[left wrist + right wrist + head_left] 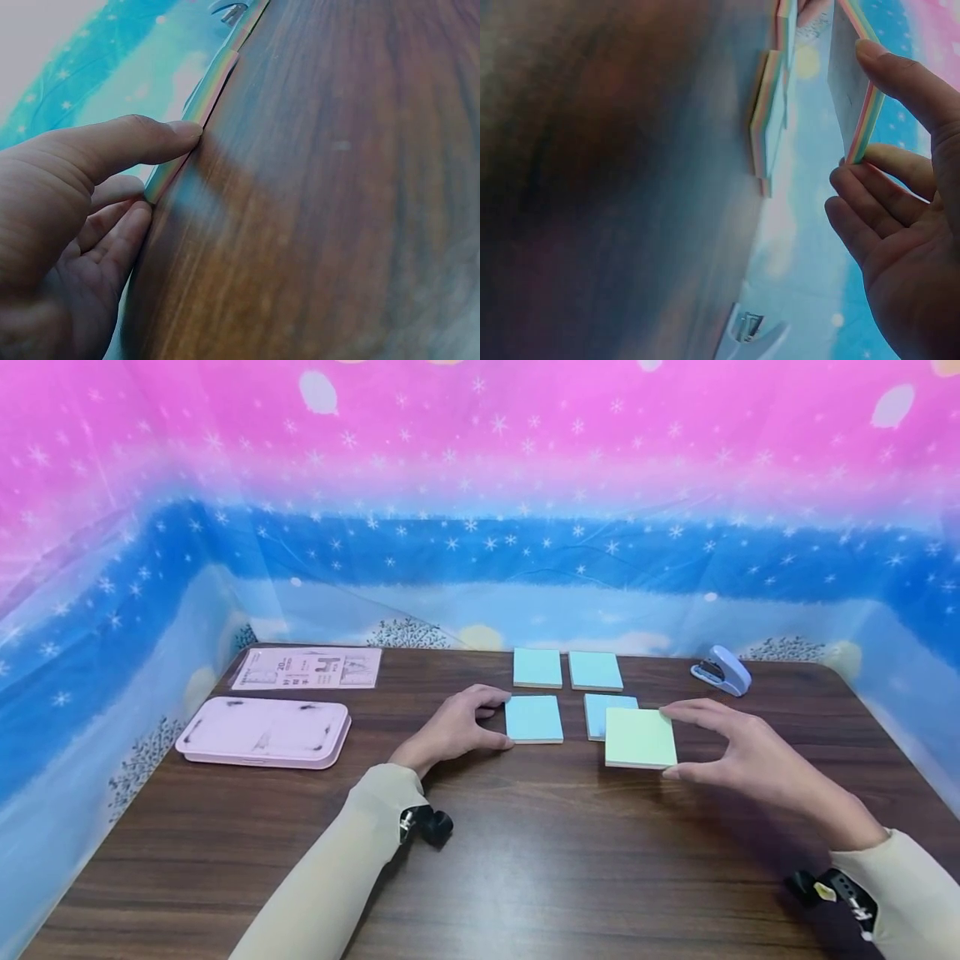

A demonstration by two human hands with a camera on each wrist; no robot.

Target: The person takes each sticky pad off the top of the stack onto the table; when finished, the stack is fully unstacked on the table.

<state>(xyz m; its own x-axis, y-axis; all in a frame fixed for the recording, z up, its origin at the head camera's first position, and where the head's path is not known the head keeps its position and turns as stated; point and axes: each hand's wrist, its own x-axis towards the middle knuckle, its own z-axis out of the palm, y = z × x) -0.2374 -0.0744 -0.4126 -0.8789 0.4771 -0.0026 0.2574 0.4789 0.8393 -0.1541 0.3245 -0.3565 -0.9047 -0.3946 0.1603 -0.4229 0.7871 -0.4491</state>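
My right hand point(757, 756) pinches a sticky note pad with a light green top point(641, 739) between thumb and fingers. In the right wrist view this pad point(859, 97) is off the table, its edge striped in several colours. It partly hides a blue-topped sticky note pad point(595, 718) lying behind it. My left hand point(456, 727) grips the left side of another blue-topped sticky note pad point(534, 720) on the table, thumb at the near corner and fingers at the far one. Two more blue-topped pads, one left point(537, 668) and one right point(596, 671), lie behind these.
A pale purple stapler point(723, 672) stands at the back right of the brown wooden table point(510, 877). To the left lie a pink pencil case point(262, 732) and a printed pink sheet or packet point(307, 668). A patterned cloth point(480, 543) encloses the back and sides.
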